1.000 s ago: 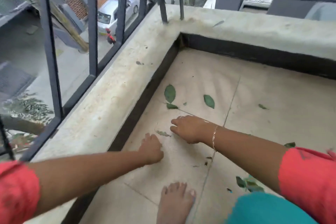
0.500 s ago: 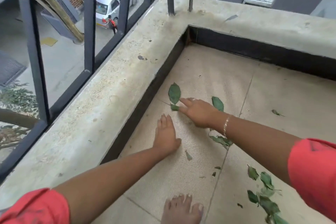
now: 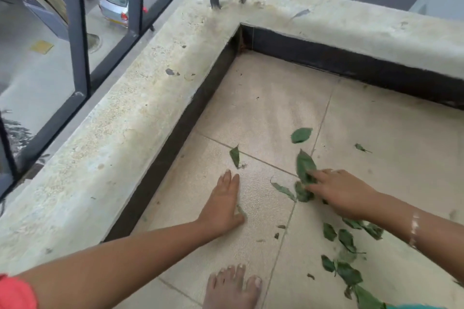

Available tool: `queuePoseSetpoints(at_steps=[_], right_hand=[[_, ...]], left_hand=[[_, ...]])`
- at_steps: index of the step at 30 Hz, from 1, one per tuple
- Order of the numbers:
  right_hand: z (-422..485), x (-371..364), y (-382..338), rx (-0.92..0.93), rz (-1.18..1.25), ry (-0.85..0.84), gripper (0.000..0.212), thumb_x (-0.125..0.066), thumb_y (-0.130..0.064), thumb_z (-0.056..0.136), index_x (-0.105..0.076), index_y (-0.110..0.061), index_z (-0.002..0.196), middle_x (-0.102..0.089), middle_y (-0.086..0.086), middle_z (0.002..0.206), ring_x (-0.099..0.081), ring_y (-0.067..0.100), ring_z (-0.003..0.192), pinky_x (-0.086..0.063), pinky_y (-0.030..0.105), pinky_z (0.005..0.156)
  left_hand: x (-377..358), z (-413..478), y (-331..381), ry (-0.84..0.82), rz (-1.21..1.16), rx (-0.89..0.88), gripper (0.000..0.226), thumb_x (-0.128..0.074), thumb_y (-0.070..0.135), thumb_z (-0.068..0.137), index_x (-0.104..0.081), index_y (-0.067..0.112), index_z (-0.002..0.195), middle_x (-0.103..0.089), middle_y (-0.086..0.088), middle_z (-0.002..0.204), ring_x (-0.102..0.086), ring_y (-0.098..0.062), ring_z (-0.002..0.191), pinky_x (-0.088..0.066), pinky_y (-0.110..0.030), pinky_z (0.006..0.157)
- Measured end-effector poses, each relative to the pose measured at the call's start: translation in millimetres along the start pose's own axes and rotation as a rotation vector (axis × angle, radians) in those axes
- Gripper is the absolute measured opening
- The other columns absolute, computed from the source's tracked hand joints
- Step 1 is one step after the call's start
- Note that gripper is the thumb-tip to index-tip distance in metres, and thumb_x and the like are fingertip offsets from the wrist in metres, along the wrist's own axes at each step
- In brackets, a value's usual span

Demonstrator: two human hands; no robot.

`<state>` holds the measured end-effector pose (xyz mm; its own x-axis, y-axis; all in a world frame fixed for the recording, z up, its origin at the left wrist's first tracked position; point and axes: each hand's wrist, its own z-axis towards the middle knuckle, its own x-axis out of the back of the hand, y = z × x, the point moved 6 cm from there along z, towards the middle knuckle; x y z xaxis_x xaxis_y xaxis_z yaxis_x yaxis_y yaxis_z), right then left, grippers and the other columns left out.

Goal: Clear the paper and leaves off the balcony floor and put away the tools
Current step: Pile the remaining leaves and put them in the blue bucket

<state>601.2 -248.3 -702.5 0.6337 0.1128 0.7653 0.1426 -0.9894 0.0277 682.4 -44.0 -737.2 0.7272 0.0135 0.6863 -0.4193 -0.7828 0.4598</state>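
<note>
Leaves (image 3: 301, 135) being raked by hand across the balcony floor (image 3: 263, 108).
I'm watching the right hand (image 3: 339, 193) pressing straight fingers onto a large leaf (image 3: 305, 165) and a crumpled clump, gripping nothing, while the left hand (image 3: 223, 204) is lying flat on the tiles, fingers together, near the concrete ledge (image 3: 140, 118). A loose leaf pile (image 3: 349, 273) is lying beside the right forearm. Compared with half a second ago, the right hand is dragging its leaves away from the ledge toward that pile, and the left is staying planted.
</note>
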Motion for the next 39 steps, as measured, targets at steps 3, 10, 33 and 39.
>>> queuePoseSetpoints(at_steps=[3, 10, 33, 39], right_hand=[[4, 20, 13, -0.091, 0.080, 0.174, 0.050, -0.041, -0.002, 0.087, -0.046, -0.022, 0.133, -0.037, 0.005, 0.145, -0.040, 0.025, 0.125, -0.038, 0.034, 0.102], [76, 45, 29, -0.219, 0.217, 0.206, 0.065, -0.043, 0.008, 0.084, -0.026, -0.014, 0.143, -0.014, 0.018, 0.152, -0.021, 0.036, 0.137, -0.032, 0.044, 0.109], [-97, -102, 40, -0.403, 0.309, 0.550, 0.041, -0.036, -0.030, 0.093, -0.063, -0.012, 0.118, -0.061, 0.018, 0.121, -0.057, 0.039, 0.109, -0.048, 0.052, 0.089], [0, -40, 40, -0.332, 0.362, 0.508, 0.054, -0.050, -0.022, 0.094, -0.031, -0.019, 0.144, -0.019, 0.013, 0.154, -0.021, 0.033, 0.140, -0.023, 0.046, 0.112]], left_hand=[[4, 6, 5, 0.058, 0.033, -0.001, 0.096, -0.065, 0.029, 0.085, 0.004, 0.015, 0.150, 0.013, -0.008, 0.158, 0.008, -0.022, 0.146, -0.001, -0.030, 0.117], [33, 45, 20, 0.065, 0.060, -0.009, 0.095, -0.065, 0.037, 0.085, 0.000, 0.010, 0.150, 0.004, -0.009, 0.158, -0.004, -0.025, 0.146, -0.013, -0.036, 0.119], [2, 8, 8, 0.011, 0.374, -0.044, 0.023, -0.057, 0.016, 0.085, -0.042, 0.017, 0.103, -0.059, -0.001, 0.098, -0.057, -0.019, 0.085, -0.041, -0.029, 0.065], [-4, 34, 36, 0.004, 0.100, -0.024, 0.027, -0.057, 0.001, 0.083, -0.050, 0.019, 0.064, -0.058, 0.006, 0.068, -0.061, -0.007, 0.067, -0.042, -0.014, 0.057]])
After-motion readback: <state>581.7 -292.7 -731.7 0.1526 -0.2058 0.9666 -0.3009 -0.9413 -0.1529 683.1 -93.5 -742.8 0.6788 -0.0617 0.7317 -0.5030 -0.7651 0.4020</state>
